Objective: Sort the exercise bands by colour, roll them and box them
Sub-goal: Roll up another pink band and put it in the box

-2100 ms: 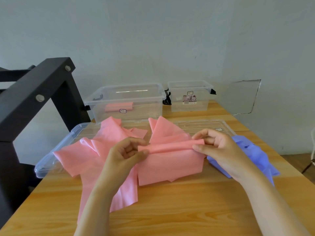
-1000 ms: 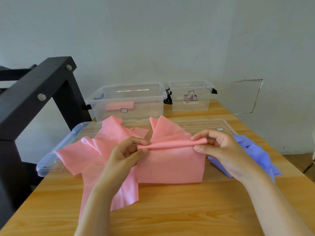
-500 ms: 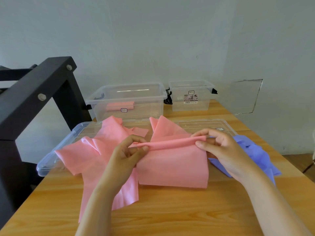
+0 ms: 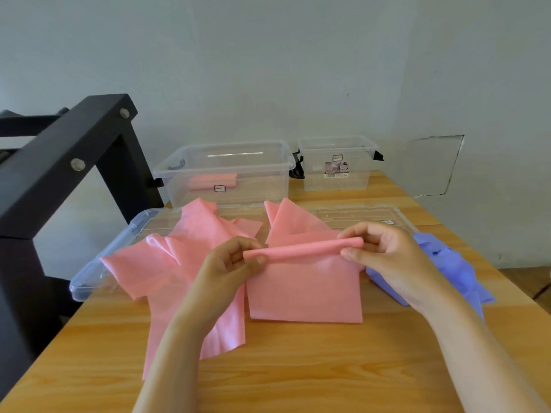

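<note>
A pink exercise band point(image 4: 304, 290) lies flat on the wooden table, its far edge rolled into a thin tube point(image 4: 304, 248). My left hand point(image 4: 226, 269) pinches the tube's left end and my right hand point(image 4: 387, 257) pinches its right end. More loose pink bands point(image 4: 167, 263) are heaped to the left, partly under my left arm. Blue bands point(image 4: 453, 269) lie crumpled on the right, behind my right hand. A rolled pink band point(image 4: 213, 180) rests inside the large clear box point(image 4: 226, 171) at the back.
A smaller clear box point(image 4: 337, 162) stands at the back right. Two clear lids point(image 4: 98, 269) lie flat under the bands. A black metal frame point(image 4: 59, 162) rises at the left edge. Bare tabletop point(image 4: 298, 368) shows in front.
The roll at the band's far edge has grown thicker and been lifted slightly. The flat part hanging toward me looks longer, and both hands have stayed on the tube's ends.
</note>
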Tool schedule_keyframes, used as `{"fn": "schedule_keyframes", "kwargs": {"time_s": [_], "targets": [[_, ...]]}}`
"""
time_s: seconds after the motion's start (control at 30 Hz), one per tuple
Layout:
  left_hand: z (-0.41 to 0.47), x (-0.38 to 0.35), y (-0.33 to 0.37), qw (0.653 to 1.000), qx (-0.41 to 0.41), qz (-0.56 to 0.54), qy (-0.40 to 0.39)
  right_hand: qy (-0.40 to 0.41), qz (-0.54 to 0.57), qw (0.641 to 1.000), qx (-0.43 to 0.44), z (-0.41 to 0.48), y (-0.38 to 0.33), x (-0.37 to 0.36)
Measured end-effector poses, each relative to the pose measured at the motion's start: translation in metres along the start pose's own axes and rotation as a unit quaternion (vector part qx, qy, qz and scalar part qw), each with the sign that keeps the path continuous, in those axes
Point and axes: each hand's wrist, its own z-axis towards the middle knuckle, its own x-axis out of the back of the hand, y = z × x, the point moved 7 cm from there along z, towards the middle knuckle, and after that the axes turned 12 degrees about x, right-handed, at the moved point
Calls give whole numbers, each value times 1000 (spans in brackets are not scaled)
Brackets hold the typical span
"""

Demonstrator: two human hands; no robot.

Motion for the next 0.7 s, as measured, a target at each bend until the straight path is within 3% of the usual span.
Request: {"fn": "schedule_keyframes", "kwargs": {"time_s": [0.27,0.7], "targets": [[-2,1,0,999,9,-19,-27,-33,57,998,1,-2,-3,-9],[0,-3,0,1000,-13,15,5,-3,9,1000,7,0,1,-7]]}}
